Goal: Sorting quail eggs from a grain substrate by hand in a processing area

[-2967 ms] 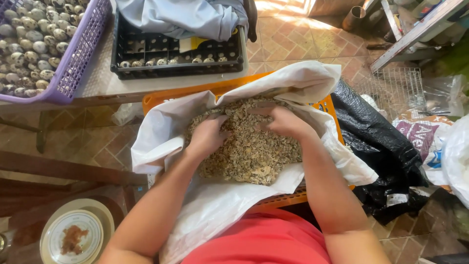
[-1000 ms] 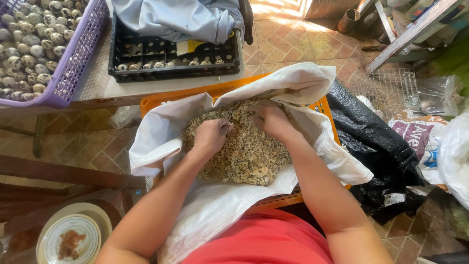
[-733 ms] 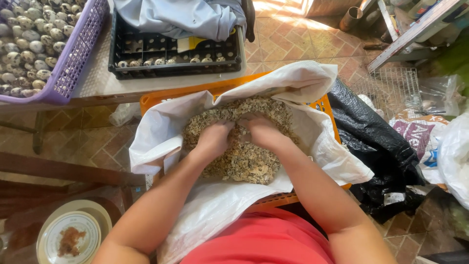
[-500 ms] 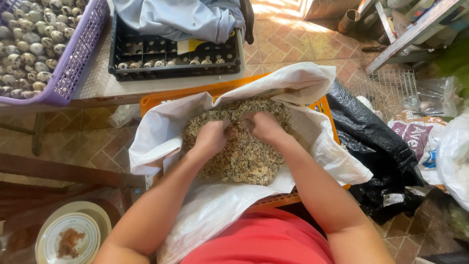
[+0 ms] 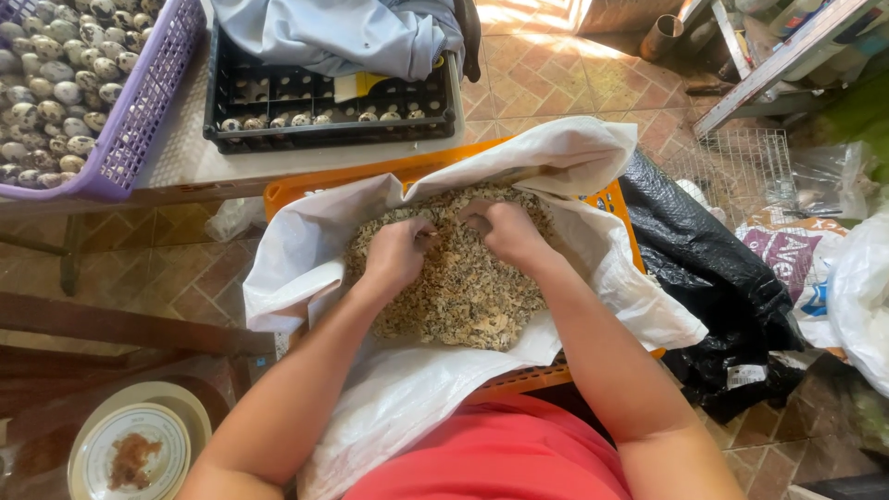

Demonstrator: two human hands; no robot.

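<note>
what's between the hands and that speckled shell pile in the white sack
Nothing visible. The left hand and right hand both rest directly on the shell pile, inside the open white sack.

A purple basket (image 5: 153, 88) of speckled eggs (image 5: 51, 83) is seen at 10 o'clock. A black crate (image 5: 324, 130) with a few eggs is set at 12, and a light blue cloth (image 5: 343, 32) is draped over its far edge. A black plastic bag (image 5: 718, 287) is seen at 3 o'clock, a wire cage (image 5: 741, 167) at 2. A plate (image 5: 111, 435) with brown scraps is seen at 8, on brick floor (image 5: 556, 83).
</note>
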